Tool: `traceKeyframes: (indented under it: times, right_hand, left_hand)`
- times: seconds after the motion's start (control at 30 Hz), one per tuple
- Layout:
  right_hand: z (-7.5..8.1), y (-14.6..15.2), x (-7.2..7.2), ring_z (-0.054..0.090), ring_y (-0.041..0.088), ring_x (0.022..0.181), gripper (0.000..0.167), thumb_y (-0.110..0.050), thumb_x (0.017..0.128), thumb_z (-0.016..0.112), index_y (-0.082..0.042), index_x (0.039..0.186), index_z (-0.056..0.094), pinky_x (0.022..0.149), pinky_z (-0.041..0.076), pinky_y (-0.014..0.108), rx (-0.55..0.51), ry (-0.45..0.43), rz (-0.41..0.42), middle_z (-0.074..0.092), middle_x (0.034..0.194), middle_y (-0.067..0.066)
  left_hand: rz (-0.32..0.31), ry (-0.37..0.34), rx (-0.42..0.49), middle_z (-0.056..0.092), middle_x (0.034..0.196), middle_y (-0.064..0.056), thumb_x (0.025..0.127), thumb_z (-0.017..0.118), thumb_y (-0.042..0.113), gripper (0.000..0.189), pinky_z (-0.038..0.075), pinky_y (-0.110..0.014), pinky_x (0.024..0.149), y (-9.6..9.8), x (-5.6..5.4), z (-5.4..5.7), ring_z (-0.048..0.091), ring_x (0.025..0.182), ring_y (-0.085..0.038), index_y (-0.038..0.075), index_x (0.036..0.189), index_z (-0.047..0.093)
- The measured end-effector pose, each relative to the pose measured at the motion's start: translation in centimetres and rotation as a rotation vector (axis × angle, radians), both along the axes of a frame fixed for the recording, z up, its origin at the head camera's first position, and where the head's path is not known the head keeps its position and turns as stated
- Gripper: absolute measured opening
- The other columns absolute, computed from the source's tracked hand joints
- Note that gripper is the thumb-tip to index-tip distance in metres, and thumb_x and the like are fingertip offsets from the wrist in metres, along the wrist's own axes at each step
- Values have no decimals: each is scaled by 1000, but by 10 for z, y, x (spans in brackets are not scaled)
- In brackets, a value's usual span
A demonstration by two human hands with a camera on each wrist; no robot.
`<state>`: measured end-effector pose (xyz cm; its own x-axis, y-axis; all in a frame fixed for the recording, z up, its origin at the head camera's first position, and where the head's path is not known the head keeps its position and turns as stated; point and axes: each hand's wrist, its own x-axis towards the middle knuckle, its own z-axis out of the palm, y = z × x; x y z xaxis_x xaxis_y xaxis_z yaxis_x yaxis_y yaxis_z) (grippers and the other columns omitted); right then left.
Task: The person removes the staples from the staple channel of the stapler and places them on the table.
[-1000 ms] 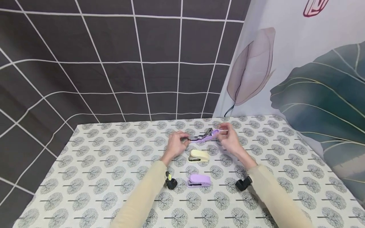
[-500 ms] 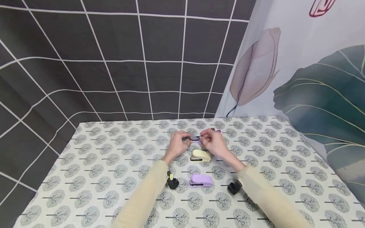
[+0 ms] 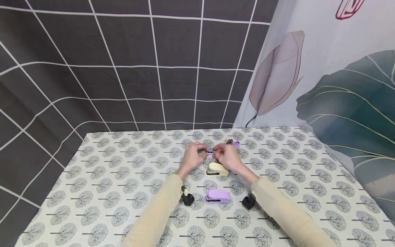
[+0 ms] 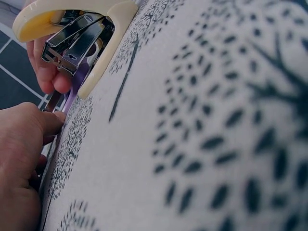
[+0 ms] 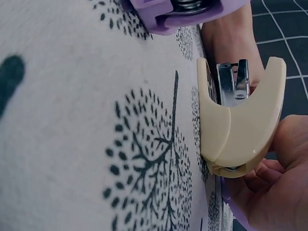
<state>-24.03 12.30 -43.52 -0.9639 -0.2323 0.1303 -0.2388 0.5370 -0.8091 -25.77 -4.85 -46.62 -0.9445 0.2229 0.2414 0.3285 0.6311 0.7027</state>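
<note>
At the back of the table lies a purple stapler (image 3: 236,144), swung open flat, its middle largely covered by my hands. My left hand (image 3: 192,157) pinches its left end between thumb and fingers. The fingers of my right hand (image 3: 229,156) are curled at its metal rail, close beside the left fingertips; whether they also hold a small piece is hidden. Nearer to me stands a cream stapler (image 3: 217,169), which blocks part of the work in both wrist views. Its metal rail shows in the left wrist view, where my left hand (image 4: 21,159) is partly visible.
A second purple stapler (image 3: 217,196) stands closest to me, in line with the other two. The cloth (image 3: 129,206) has a tree print. A dark gridded curtain (image 3: 123,82) hangs behind the table, and a leaf-patterned curtain (image 3: 333,113) at the right.
My right hand has moved left from the open stapler's right end to its rail, beside the left hand. The left hand keeps its hold. The view has shifted slightly.
</note>
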Motion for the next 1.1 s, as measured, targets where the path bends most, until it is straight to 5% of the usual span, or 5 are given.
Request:
traceKeyframes:
  times: [0.47, 0.8, 1.1]
  right_hand:
    - [-1, -7, -3, 63, 15, 58, 17, 10, 89, 61, 15, 105, 65, 53, 53, 25, -52, -68, -58, 69, 75, 12]
    - [-3, -12, -4, 59, 12, 57, 19, 8, 94, 55, 15, 109, 64, 49, 47, 20, -261, -287, -202, 69, 76, 14]
    - [-3, -17, -6, 62, 14, 59, 9, 8, 91, 61, 10, 98, 65, 48, 46, 20, -203, -239, -235, 70, 76, 15]
  left_hand:
    - [-8, 5, -4, 70, 113, -4, 85, 78, 12, 28, 40, -44, 100, -1, 0, 1, 61, 106, -26, 8, 113, 74]
    - [-15, -1, -11, 69, 115, -3, 85, 78, 13, 29, 41, -44, 100, -1, -1, -1, 60, 109, -26, 8, 113, 74]
    - [-10, 9, -15, 70, 114, -2, 85, 78, 11, 27, 39, -44, 102, -1, -1, -1, 60, 110, -25, 9, 112, 75]
